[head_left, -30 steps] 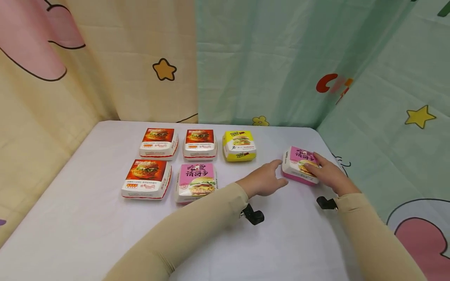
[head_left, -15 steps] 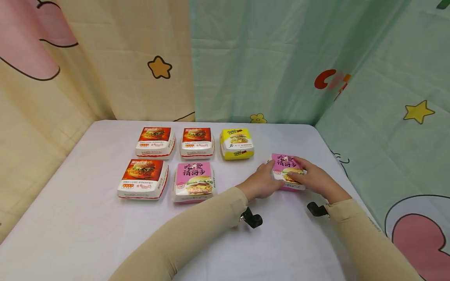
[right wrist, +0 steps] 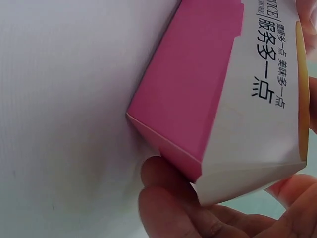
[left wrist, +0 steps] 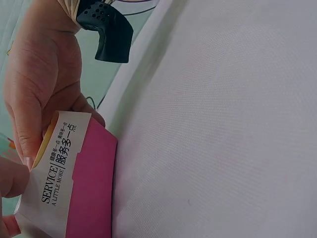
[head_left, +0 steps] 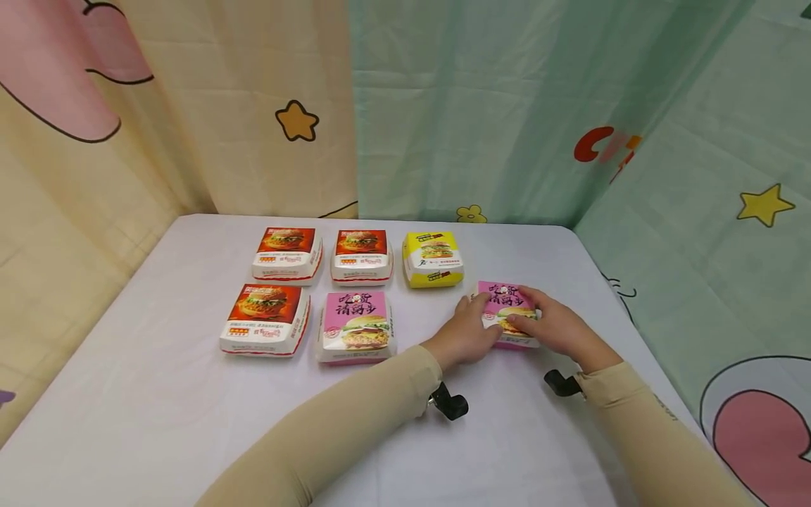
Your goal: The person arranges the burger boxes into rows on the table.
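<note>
Both hands, left [head_left: 467,334] and right [head_left: 552,326], pinching pink burger box [head_left: 507,315] on desk [head_left: 152,408]: probably light, thin cardboard (easily crushed); better held at side walls.

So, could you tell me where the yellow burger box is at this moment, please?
In the head view, the yellow burger box sits at the right end of the back row, beside a red box and behind-left of the held pink box.
</note>
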